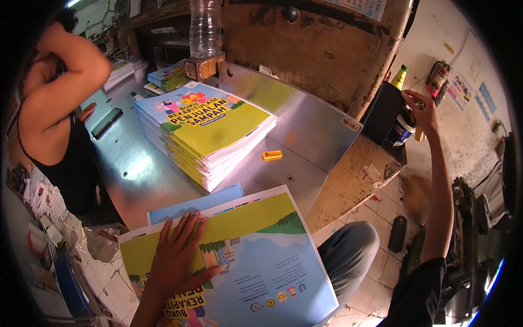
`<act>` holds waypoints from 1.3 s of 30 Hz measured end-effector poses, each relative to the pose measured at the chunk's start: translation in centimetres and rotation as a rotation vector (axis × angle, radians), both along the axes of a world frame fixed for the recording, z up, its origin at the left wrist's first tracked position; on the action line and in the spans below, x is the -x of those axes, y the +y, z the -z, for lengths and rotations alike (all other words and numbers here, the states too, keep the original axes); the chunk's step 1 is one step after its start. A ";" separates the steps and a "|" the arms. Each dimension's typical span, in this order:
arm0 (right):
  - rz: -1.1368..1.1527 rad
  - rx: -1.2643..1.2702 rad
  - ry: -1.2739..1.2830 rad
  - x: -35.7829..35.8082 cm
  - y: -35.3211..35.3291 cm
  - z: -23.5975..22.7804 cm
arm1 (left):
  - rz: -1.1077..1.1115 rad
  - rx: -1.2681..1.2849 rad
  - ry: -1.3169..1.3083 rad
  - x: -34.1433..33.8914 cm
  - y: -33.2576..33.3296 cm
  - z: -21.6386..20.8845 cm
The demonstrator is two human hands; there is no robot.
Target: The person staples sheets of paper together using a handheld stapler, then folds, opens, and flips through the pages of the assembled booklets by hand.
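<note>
My left hand (182, 245) lies flat, fingers spread, on a large printed cover sheet (272, 250) in green and light blue. Beneath its far edge shows a light blue sheet (218, 197). Off to the right, my right hand (422, 109) is raised beside a black upright box (379, 113), its fingers bent and drawn together; whatever they may hold is too small to make out. Close by stand a bottle with a green cap (399, 78) and a dark blue tub (400, 131). A thick stack of matching booklets (218, 117) sits on the metal tabletop.
A small yellow plastic piece (272, 155) lies right of the stack. Farther back are a clear plastic bottle (205, 30) on a wooden block (204, 66) and more booklets (166, 75). Another person (60, 125) is at the left, near a dark oblong case (107, 123).
</note>
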State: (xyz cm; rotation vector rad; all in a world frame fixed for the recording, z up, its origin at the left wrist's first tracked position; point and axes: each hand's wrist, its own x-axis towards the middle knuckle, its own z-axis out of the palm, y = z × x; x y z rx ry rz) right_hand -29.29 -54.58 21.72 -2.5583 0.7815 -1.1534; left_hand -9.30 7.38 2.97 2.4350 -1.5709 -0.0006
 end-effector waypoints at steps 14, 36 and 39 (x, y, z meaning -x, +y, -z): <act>0.010 0.273 0.052 -0.5 -0.3 0.7 | 0.000 0.032 0.025 0.0 0.2 -0.2; 0.000 0.037 0.141 0.2 1.1 -0.5 | -0.006 0.021 0.011 0.1 0.2 -0.2; 0.009 0.210 0.131 0.2 0.3 0.1 | 0.003 0.026 0.023 0.0 0.2 -0.2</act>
